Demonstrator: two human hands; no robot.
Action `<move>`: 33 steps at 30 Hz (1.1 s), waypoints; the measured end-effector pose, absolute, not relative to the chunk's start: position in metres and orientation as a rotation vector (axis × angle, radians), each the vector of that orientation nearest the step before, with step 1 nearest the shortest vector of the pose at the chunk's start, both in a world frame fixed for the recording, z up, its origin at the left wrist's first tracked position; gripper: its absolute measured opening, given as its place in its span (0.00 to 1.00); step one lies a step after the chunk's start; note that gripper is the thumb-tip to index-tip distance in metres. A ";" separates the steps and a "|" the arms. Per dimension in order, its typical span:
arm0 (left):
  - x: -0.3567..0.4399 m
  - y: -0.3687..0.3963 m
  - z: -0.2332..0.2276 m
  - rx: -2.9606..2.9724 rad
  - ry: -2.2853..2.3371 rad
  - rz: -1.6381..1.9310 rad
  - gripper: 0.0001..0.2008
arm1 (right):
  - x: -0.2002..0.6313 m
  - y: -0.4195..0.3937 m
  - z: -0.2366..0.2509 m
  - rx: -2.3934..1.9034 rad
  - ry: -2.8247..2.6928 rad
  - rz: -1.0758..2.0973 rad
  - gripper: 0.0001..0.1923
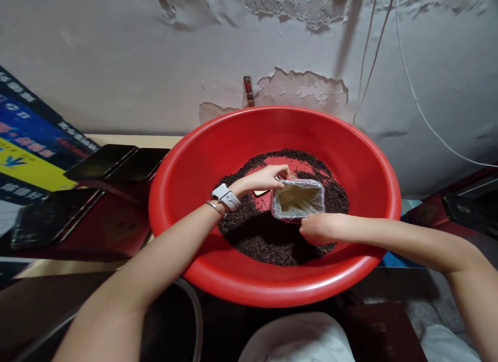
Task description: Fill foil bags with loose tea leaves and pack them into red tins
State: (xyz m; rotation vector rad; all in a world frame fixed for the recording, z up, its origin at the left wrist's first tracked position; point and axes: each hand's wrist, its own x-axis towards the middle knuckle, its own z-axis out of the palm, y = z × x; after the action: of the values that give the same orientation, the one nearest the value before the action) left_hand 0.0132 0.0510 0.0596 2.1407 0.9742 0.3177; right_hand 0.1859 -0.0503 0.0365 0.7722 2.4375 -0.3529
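Observation:
A big red plastic basin sits in front of me, holding a layer of dark loose tea leaves. Over the leaves stands an open foil pouch with a pale inside. My left hand, with a white watch on the wrist, grips the pouch's far left rim. My right hand pinches the near rim, fingers closed on it. Both hands hold the mouth spread wide.
Dark red trays and black lids are stacked at the left, beside a blue and yellow printed box. A peeling wall with hanging wires stands behind. More red boxes lie at the right.

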 end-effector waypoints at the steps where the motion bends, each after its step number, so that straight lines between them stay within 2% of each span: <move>1: 0.014 0.049 0.061 2.148 0.996 0.307 0.13 | 0.183 -0.051 0.040 0.666 2.419 -0.408 0.18; 5: 0.015 0.044 0.064 2.198 1.050 0.307 0.13 | 0.177 -0.050 0.035 0.447 2.377 -0.553 0.26; 10: 0.015 0.053 0.058 2.295 1.038 0.329 0.12 | 0.175 -0.040 0.004 0.818 2.195 -0.376 0.42; 18: 0.008 0.067 0.051 2.452 1.162 0.363 0.10 | 0.168 -0.036 -0.015 0.901 2.187 -0.474 0.45; 24: 0.009 0.067 0.053 2.469 1.258 0.326 0.11 | 0.179 -0.018 -0.024 0.981 2.246 -0.646 0.58; 29: 0.008 0.066 0.055 2.466 1.310 0.293 0.11 | 0.179 -0.009 -0.018 0.992 2.170 -0.708 0.56; 33: 0.006 0.066 0.057 2.459 1.336 0.288 0.11 | 0.180 -0.003 -0.018 0.908 2.191 -0.717 0.50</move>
State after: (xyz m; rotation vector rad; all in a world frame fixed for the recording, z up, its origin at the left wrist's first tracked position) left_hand 0.0064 0.0656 0.0566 2.4591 1.3360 0.2881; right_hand 0.1803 -0.0030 -0.0185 0.9082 2.1909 -0.7169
